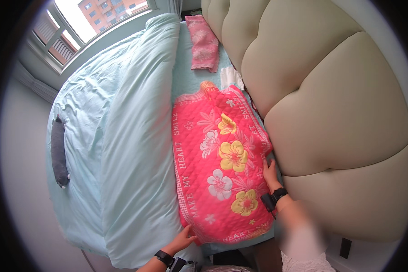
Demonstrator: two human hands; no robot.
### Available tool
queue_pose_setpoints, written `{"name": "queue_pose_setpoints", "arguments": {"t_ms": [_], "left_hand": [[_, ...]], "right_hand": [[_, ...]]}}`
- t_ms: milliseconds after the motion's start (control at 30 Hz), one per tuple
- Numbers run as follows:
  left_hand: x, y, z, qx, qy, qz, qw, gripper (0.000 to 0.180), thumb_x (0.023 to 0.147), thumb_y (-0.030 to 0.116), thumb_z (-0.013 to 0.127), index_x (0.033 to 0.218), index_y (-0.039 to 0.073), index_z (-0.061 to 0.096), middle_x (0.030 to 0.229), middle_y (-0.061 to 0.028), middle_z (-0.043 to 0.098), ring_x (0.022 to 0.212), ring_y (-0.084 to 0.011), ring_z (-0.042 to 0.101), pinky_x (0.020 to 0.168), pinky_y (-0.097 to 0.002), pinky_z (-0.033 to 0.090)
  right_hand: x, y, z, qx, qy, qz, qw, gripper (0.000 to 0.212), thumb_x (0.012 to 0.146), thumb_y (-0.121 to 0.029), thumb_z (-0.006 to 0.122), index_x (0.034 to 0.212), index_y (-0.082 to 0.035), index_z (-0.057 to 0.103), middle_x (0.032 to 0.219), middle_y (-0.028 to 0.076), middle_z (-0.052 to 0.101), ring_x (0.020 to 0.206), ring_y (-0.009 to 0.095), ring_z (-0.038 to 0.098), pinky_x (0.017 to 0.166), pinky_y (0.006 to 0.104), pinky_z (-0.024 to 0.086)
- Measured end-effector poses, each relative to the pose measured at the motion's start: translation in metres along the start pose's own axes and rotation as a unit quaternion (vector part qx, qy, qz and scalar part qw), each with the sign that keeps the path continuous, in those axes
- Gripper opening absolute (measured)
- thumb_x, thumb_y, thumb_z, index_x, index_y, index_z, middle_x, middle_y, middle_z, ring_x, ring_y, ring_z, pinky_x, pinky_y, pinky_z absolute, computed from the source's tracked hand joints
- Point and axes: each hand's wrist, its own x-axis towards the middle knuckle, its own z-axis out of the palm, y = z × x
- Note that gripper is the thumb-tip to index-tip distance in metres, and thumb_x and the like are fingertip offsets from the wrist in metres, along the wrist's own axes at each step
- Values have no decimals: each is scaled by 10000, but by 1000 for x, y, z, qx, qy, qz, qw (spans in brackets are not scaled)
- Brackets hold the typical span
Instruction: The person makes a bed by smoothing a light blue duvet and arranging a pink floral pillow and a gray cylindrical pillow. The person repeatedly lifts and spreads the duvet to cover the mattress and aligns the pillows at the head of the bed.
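Bed (192, 77) under all, pale blue duvet (122, 136) bunched left, so strip by padded headboard (331, 113) lies bare. Pink flowered mat (220, 165) flat on that strip. My right hand (270, 174) presses mat's headboard-side edge, fingers flat. My left hand (182, 240) pinches near corner, grip narrow on mat, keeping it taut. Folded pink cloth (203, 43) far off.

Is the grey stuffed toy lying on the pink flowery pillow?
No, the grey stuffed toy lies on the light blue duvet near the bed's far edge, well apart from the pink flowery pillow.
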Motion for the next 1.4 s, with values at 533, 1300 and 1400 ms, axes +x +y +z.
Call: {"name": "queue_pose_setpoints", "arguments": {"t_ms": [533,1300,1400], "left_hand": [[28,37,48,-185,100,-28,977,552,773,75,563,1243,22,279,1106,-95,453,989,-172,459,824,-280,387],[73,151,3,71,203,121,969,336,665,66,576,988,-20,531,863,-157,618,825,-249,597,720,-316,448],[74,151,4,55,196,122,971,328,673,65,577,987,-16,533,869,-152,619,829,-243,597,722,-313,448]], "right_hand": [[-51,-66,-11,189,-182,-17,965,244,691,-235,638,809,-23,617,657,85,619,599,171,597,556,312,468],[-100,64,-49,506,-117,323,791,174,856,-173,439,841,-26,531,805,64,576,738,179,562,669,307,483],[-55,136,-48,724,42,454,517,313,892,-254,389,851,25,526,799,109,594,749,215,587,706,325,497]]}}
